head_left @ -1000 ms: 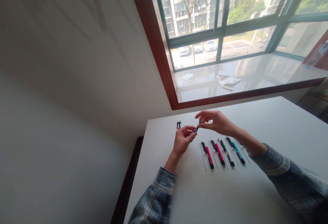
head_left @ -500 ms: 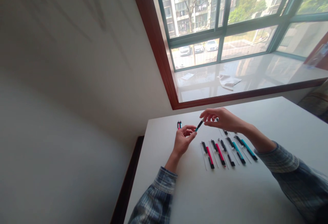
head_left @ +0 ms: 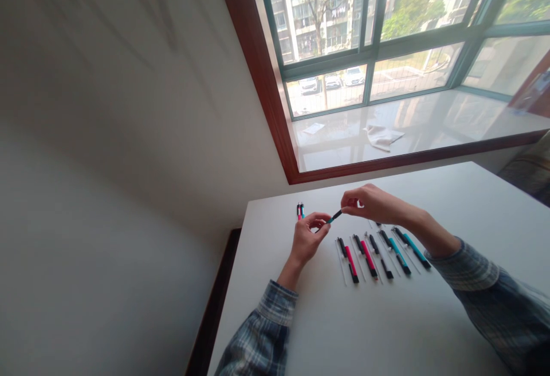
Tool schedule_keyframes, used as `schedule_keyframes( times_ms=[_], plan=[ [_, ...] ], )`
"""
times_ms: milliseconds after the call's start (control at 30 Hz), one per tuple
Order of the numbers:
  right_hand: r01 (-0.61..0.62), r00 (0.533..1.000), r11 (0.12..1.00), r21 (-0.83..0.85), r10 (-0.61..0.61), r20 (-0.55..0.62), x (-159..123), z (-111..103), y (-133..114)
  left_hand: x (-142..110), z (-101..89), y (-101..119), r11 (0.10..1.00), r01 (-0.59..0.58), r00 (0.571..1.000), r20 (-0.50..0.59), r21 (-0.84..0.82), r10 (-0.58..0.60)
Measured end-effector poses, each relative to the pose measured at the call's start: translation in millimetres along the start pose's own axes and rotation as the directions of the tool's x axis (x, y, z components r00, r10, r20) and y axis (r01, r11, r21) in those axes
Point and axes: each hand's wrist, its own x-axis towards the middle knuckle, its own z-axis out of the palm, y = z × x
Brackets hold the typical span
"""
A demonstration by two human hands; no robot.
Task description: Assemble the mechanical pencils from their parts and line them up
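Observation:
A teal-and-black pen (head_left: pixel 334 216) is held above the table between my two hands. My left hand (head_left: pixel 308 234) pinches its teal end between thumb and fingers. At the black end, the fingertips of my right hand (head_left: pixel 365 201) are closed on the pen. Below and to the right lie rows of pen parts: pink barrels (head_left: pixel 351 262), teal barrels (head_left: pixel 416 250), black clip pieces (head_left: pixel 342 247) and thin white refills (head_left: pixel 340 262). Two whole-looking pens (head_left: pixel 300 210), one pink and one teal, lie beyond my left hand.
The white table (head_left: pixel 335 330) meets the wall at its far edge, under a window with a red-brown frame (head_left: pixel 293 161). A crumpled white cloth (head_left: pixel 382 137) and a paper (head_left: pixel 313 128) lie on the sill. Dark fabric (head_left: pixel 526 167) shows at the far right.
My right hand's fingers have closed onto the pen's black end, where before they were more spread. The pen now lies at a flatter angle. My left hand has barely moved.

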Motion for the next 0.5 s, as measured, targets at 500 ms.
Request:
schedule_keyframes(
  times_ms=[500],
  plan=[
    [0.016, 0.999, 0.998, 0.06, -0.019, 0.046, -2, -3, 11, -1, -0.6, -6, 0.996, -0.028, 1.0, -0.001, 0.084, 0.028]
  ],
)
